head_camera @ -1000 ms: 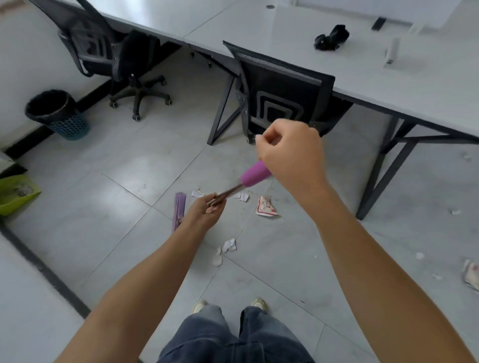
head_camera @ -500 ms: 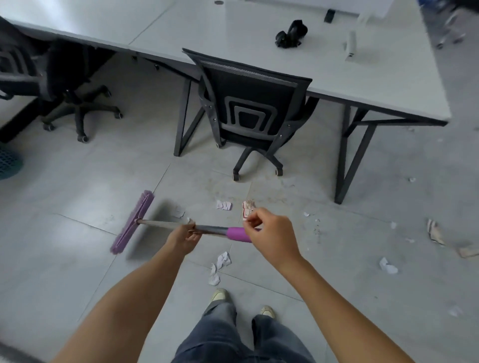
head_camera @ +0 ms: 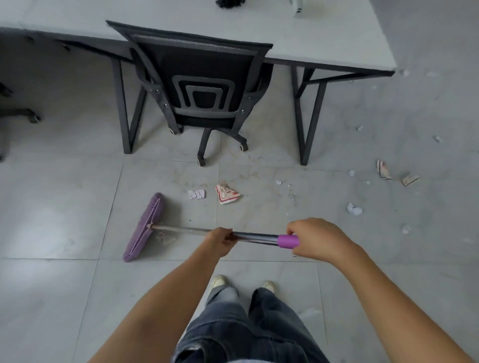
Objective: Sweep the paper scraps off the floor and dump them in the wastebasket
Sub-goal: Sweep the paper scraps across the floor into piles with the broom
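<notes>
Grey tiled floor point(head_camera: 64, 207) strewn with paper scraps point(head_camera: 226, 193) near broom point(head_camera: 143, 228), desk point(head_camera: 324, 38) and chair point(head_camera: 199, 77).

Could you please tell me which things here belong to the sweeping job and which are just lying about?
Job: broom, held by left hand and right hand; red-printed scrap; pale pink scrap; crumpled white scrap. Wastebasket: out of view.

Lying about: office chair; desk; black item on desk.
</notes>
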Demonstrator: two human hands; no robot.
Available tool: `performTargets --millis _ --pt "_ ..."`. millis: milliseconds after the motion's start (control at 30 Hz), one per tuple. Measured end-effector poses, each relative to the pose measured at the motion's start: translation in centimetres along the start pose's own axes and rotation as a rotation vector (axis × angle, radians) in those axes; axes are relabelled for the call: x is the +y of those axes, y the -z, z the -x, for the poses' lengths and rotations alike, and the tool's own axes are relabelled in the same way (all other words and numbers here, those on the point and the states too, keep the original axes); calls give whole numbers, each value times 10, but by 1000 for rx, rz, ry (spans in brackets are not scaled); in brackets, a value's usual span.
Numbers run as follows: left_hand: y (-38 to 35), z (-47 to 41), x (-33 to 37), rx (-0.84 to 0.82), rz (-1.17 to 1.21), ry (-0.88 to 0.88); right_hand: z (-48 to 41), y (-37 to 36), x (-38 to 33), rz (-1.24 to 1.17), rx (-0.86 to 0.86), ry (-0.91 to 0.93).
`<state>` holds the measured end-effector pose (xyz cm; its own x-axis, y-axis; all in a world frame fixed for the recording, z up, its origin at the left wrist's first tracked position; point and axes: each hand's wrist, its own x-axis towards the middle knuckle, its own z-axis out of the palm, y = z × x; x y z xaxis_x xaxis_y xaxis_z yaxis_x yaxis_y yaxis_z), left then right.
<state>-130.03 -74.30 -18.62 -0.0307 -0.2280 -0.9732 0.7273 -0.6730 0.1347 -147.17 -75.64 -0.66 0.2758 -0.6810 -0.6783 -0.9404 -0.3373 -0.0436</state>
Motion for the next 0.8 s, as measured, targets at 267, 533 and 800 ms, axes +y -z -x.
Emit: performTargets --millis 267,533,800 --pt "-59 33 -42 -200 -56 147 58 14 57 83 129 -224" --pt "-58 34 -51 -181 -182 176 96 -37 77 -210 140 -301" --pt "-35 -19 -5 29 -292 -35 25 -88 17 -202 104 -42"
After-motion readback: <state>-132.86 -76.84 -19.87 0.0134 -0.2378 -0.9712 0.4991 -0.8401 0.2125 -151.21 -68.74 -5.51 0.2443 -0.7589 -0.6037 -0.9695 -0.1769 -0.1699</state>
